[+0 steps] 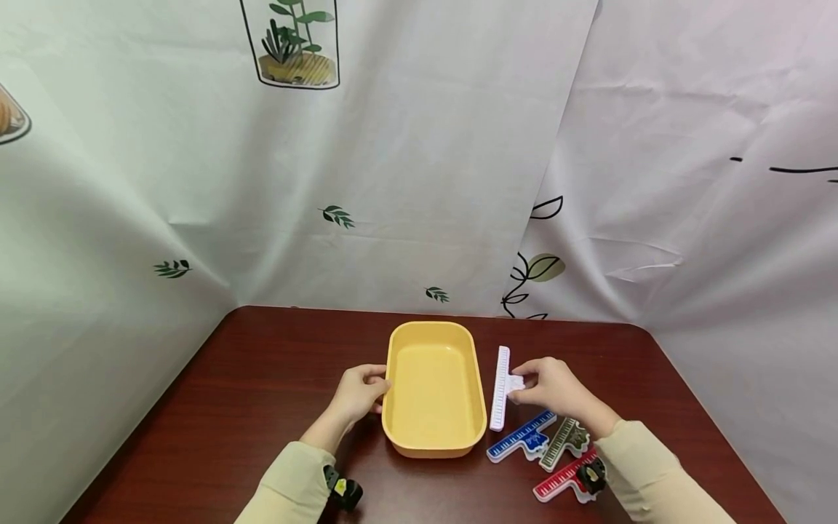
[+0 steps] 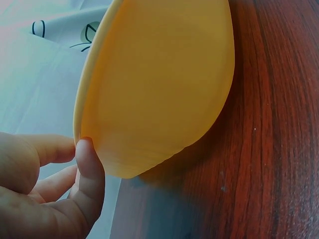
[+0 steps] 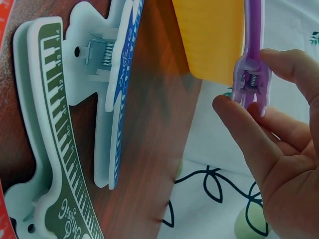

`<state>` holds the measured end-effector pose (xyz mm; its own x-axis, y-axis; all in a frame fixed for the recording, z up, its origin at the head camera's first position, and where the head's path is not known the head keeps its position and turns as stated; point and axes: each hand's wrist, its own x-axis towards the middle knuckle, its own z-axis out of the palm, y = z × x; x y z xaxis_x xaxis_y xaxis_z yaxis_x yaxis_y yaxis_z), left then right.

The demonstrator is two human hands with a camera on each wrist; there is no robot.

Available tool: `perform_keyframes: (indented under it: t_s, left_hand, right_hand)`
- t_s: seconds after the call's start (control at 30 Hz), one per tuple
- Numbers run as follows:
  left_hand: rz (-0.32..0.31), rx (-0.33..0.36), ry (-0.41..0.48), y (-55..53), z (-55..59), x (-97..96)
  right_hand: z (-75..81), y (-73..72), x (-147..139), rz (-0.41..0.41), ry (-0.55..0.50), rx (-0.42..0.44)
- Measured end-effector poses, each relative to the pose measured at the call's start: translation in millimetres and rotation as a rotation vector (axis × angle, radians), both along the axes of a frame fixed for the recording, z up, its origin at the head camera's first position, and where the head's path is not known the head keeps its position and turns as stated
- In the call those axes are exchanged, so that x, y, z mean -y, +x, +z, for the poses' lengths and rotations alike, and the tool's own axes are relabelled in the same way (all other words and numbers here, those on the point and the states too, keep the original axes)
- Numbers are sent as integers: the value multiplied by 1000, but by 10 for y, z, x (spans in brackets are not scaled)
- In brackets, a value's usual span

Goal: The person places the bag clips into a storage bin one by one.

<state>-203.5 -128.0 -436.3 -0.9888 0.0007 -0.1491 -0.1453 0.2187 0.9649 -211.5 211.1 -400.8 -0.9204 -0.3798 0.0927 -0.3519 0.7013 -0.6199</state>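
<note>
A yellow plastic tray (image 1: 433, 393) lies near the middle of the table. At its left rim, my left hand (image 1: 356, 397) pinches the edge between thumb and fingers; the left wrist view shows the tray's outer wall (image 2: 164, 94) close up. To the right of the tray, my right hand (image 1: 553, 386) holds a pale purple clip (image 1: 500, 389) with a long, ruler-like marked bar. Thumb and fingertips grip the clip's handle by its spring, as the right wrist view shows. The bar points away from me, beside the tray's right wall.
A blue clip (image 1: 517, 438), a green clip (image 1: 556, 445) and a red clip (image 1: 564, 477) lie close together under my right forearm, all with piano-key markings. The dark red wooden table (image 1: 275, 378) meets a white patterned cloth (image 1: 419, 218) at the back and sides.
</note>
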Motion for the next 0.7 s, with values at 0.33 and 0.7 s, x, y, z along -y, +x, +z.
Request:
perform_keyframes:
  t_s: [0.33,0.7]
  left_hand:
    - [1,0,-4,-6,1,-3]
    - [3,-1,9,3,3,-9]
  right_hand:
    - [0,-8,25,-20,0,6]
    - [23,-9,89,-1,-20,-1]
